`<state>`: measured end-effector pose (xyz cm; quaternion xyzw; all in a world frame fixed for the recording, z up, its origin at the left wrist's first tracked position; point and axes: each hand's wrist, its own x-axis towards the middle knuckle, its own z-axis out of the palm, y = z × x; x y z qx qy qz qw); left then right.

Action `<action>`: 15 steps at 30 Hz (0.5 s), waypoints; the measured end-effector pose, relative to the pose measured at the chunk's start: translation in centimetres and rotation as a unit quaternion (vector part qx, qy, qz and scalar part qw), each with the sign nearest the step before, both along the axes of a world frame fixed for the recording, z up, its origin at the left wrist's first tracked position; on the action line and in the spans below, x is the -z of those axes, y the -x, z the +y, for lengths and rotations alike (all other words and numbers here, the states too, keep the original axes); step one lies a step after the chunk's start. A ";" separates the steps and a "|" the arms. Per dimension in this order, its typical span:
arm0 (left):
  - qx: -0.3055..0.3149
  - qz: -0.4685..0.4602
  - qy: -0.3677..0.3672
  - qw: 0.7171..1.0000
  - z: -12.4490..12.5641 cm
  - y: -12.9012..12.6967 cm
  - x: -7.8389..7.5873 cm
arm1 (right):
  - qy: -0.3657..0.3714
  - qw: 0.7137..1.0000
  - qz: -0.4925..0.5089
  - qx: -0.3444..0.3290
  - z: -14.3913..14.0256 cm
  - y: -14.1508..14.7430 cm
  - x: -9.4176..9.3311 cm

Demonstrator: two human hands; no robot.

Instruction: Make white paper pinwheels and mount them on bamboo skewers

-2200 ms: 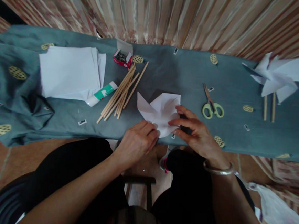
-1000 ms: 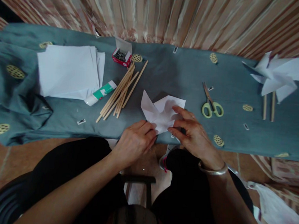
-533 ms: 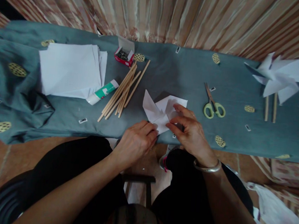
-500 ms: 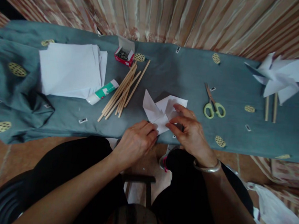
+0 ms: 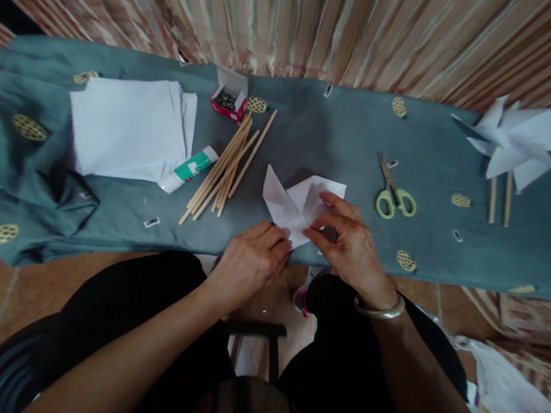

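Observation:
A white paper pinwheel (image 5: 299, 202) with raised, folded blades lies near the front edge of the cloth-covered table. My left hand (image 5: 258, 251) grips its lower edge, fingers curled and closed on the paper. From the right, my right hand (image 5: 347, 237) pinches a blade close to the pinwheel's centre; its fingertips partly cover the paper. A silver bangle (image 5: 382, 310) circles my right wrist. Left of the pinwheel lie several thin wooden sticks (image 5: 225, 171). Scissors (image 5: 393, 193) with green handles rest to the right of it.
A stack of white paper (image 5: 129, 128) is at the left, with a green and white glue tube (image 5: 187, 169) by its corner. Behind the sticks stands an open red box (image 5: 229, 101) of small metal pieces. Finished-looking paper pinwheels (image 5: 519, 140) on sticks lie far right.
Almost nothing differs. My right hand's fingertips have shifted slightly left toward the pinwheel's centre, while the left hand stays on the lower edge.

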<state>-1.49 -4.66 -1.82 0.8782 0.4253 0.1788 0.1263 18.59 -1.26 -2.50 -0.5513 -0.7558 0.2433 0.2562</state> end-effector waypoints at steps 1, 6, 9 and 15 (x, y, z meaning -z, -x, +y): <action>0.000 0.000 0.000 1.000 0.0 0.0 0.0 | 0.000 1.000 -0.001 0.001 0.0 0.0 0.0; 0.002 -0.001 0.001 1.000 0.0 0.0 0.0 | 0.000 1.000 -0.002 0.003 0.0 0.0 0.1; 0.002 0.004 0.004 1.000 -0.1 0.0 0.0 | 0.001 1.000 0.006 0.005 0.0 0.0 0.1; 0.005 0.006 -0.001 1.000 -0.1 0.1 0.1 | -0.001 1.000 0.003 0.006 -0.1 0.1 -0.1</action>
